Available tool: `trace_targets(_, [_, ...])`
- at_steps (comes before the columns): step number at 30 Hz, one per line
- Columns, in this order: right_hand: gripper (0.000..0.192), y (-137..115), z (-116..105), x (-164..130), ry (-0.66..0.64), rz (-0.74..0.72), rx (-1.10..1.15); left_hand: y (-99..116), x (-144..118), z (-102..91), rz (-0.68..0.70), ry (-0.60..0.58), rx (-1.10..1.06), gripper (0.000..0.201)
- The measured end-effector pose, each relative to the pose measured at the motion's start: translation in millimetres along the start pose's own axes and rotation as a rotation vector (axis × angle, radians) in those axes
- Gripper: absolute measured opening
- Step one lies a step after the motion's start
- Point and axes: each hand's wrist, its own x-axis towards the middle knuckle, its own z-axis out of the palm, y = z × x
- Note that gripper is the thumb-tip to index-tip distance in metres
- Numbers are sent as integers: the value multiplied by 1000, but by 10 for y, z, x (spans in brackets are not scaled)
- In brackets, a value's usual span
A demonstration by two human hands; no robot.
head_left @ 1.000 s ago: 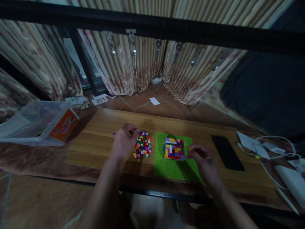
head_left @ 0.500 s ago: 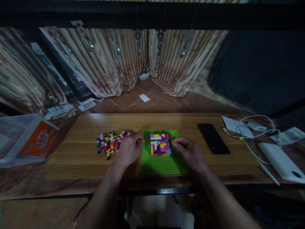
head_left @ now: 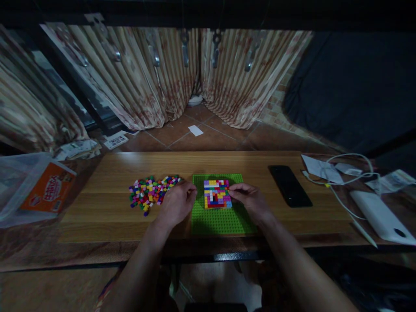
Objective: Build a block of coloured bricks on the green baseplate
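A square, multicoloured layer of toy bricks (head_left: pixel 217 195) is fixed on the green baseplate (head_left: pixel 221 223) in the middle of the board. At its right edge, my right hand (head_left: pixel 250 199) pinches a small toy brick, its fingertips touching the layer or just above it; the brick is mostly covered. My left hand (head_left: pixel 177 201) is curled closed by the baseplate's left edge, thumb and fingers together. What it holds, if anything, is hidden. Just left of that hand lies a heap of loose toy bricks (head_left: pixel 151 193) in many colours, partly covered by it.
A wooden board (head_left: pixel 107 216) carries all this. A black phone (head_left: pixel 290 186) lies to the right, with a white power bank (head_left: pixel 380 219) and a white cable (head_left: pixel 344 206) beyond. At far left stands a clear plastic box (head_left: pixel 19 186) with an orange label.
My right hand has moved left, from beside the brick layer to its right edge. My left hand stays nearly in place, still closed. The camera view has shifted slightly.
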Motion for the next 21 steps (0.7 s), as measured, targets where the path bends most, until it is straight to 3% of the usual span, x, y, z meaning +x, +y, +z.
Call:
trace_targets(7, [29, -16, 16, -3, -11, 105, 133, 27, -26, 8, -30, -35, 17, 20])
trace_targets(21, [25, -34, 131, 40, 39, 152, 71, 94, -49, 176, -15, -43, -44, 15])
